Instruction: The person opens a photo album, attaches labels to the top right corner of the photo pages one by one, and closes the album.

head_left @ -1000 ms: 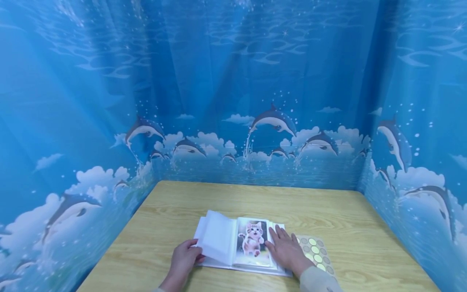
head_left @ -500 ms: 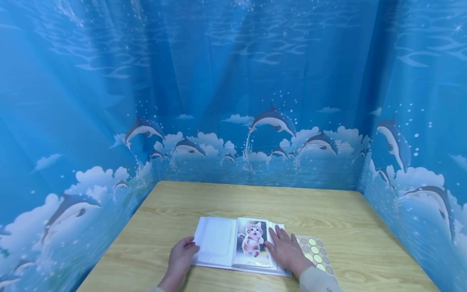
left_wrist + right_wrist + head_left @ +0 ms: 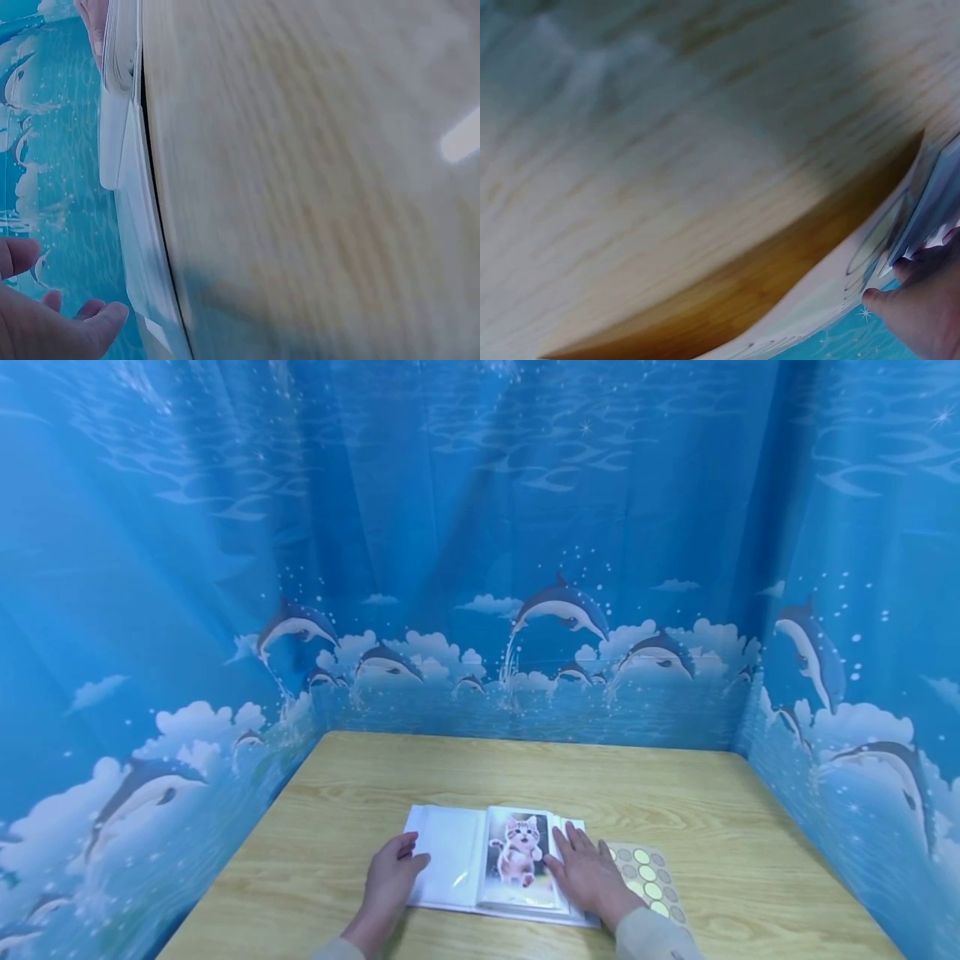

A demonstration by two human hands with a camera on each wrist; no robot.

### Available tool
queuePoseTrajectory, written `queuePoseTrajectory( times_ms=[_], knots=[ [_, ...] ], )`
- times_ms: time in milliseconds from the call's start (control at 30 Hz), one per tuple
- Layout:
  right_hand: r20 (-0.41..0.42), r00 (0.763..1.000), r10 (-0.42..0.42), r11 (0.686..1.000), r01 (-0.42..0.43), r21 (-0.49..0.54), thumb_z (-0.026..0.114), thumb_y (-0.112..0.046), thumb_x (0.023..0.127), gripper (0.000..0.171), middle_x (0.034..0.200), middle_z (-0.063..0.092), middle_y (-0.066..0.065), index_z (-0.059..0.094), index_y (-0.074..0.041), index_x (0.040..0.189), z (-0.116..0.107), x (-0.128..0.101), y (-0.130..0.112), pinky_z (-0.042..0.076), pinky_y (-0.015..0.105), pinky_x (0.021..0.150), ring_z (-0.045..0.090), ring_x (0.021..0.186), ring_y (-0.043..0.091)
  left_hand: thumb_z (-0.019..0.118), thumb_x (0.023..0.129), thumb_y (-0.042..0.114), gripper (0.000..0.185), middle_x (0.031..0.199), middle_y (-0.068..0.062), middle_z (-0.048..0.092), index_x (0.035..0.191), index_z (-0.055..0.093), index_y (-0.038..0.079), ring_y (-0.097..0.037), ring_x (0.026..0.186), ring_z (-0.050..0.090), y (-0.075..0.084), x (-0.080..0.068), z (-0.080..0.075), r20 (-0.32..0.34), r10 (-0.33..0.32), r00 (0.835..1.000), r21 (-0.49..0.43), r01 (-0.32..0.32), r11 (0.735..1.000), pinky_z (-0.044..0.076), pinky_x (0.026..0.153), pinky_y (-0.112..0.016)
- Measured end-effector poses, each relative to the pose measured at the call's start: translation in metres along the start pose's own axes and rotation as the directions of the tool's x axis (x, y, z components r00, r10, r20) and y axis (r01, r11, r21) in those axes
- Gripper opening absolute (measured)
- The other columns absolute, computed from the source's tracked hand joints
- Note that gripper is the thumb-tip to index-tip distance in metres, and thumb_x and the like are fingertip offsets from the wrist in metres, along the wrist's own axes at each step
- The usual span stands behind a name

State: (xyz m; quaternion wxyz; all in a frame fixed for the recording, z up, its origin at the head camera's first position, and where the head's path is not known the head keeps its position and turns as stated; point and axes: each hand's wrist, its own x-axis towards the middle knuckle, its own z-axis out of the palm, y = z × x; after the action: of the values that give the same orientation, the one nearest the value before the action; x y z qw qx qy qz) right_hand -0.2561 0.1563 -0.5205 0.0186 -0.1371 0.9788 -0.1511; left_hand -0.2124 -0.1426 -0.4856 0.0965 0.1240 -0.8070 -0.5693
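A white photo album [image 3: 450, 858] lies spread on the table, with a kitten picture [image 3: 519, 853] on its right side and a blank sleeve on its left. My left hand [image 3: 393, 875] is over the album's left edge, thumb and fingers apart with nothing between them. The left wrist view shows that hand [image 3: 56, 319] beside the album's edge [image 3: 142, 225]. Spread flat, my right hand [image 3: 588, 870] rests on the album's right margin, fingertips next to the picture. In the right wrist view its fingers [image 3: 907, 300] lie against the pages.
A sheet of round stickers [image 3: 651, 881], yellow and grey, lies right of the album, partly covered by my right hand and sleeve. A dolphin-print curtain [image 3: 480, 610] closes off the back and both sides of the wooden table [image 3: 375, 768].
The lifted left page has come down flat. My left hand let go of it, shifted left, then moved up and right over the album's edge. My right hand has stayed put.
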Motion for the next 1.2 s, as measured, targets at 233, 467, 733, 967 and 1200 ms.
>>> queuePoseTrajectory(
  times_ms=[233,467,733,967,1200],
  knots=[
    [-0.004,1.000,-0.006,1.000,0.006,0.007,0.038,-0.043,0.106,0.061,0.157,0.028,0.026,0.038,-0.002,0.150,0.000,0.000,-0.001,0.013,0.068,0.114,0.027,0.143,0.045,0.068,0.089,0.008,0.046,0.129,-0.034,0.056,0.129,0.055,-0.011,-0.050,0.121,0.052,0.006,0.006,0.012,0.044,0.071,0.996,-0.006,-0.071,0.997,0.042,0.102,-0.058],
    [-0.003,1.000,-0.009,1.000,0.009,0.013,0.039,-0.043,0.106,0.061,0.157,0.028,0.026,0.038,-0.002,0.151,0.000,0.000,-0.001,0.013,0.067,0.114,0.027,0.143,0.045,0.069,0.091,0.019,0.051,0.132,-0.032,0.055,0.131,0.054,-0.010,-0.051,0.123,0.050,0.012,0.007,0.026,0.101,0.157,0.982,0.048,-0.162,0.986,0.040,0.103,-0.061],
    [-0.007,1.000,-0.007,1.000,0.007,0.005,0.038,-0.043,0.106,0.061,0.157,0.028,0.026,0.038,-0.002,0.151,0.001,0.000,0.000,0.013,0.067,0.114,0.027,0.143,0.045,0.065,0.095,0.028,0.065,0.141,-0.035,0.045,0.140,0.043,-0.013,-0.052,0.132,0.039,0.013,0.006,0.044,0.246,0.238,0.940,0.122,-0.273,0.954,0.031,0.110,-0.063],
    [-0.005,1.000,0.006,1.000,-0.006,-0.009,0.038,-0.044,0.105,0.062,0.157,0.027,0.025,0.038,-0.003,0.151,0.000,0.000,0.000,0.013,0.067,0.114,0.026,0.143,0.044,0.061,0.098,0.031,0.071,0.146,-0.041,0.032,0.142,0.035,-0.018,-0.055,0.138,0.026,0.013,0.003,0.064,0.398,0.296,0.869,0.244,-0.411,0.878,0.021,0.114,-0.065],
    [-0.003,1.000,0.007,1.000,-0.007,-0.003,0.039,-0.044,0.105,0.061,0.157,0.027,0.025,0.038,-0.003,0.151,0.000,0.000,-0.001,0.014,0.067,0.114,0.026,0.143,0.044,0.064,0.094,0.042,0.080,0.151,-0.037,0.028,0.145,0.036,-0.013,-0.052,0.141,0.024,0.016,-0.002,0.083,0.482,0.273,0.832,0.401,-0.487,0.776,0.021,0.114,-0.065]
  ],
)
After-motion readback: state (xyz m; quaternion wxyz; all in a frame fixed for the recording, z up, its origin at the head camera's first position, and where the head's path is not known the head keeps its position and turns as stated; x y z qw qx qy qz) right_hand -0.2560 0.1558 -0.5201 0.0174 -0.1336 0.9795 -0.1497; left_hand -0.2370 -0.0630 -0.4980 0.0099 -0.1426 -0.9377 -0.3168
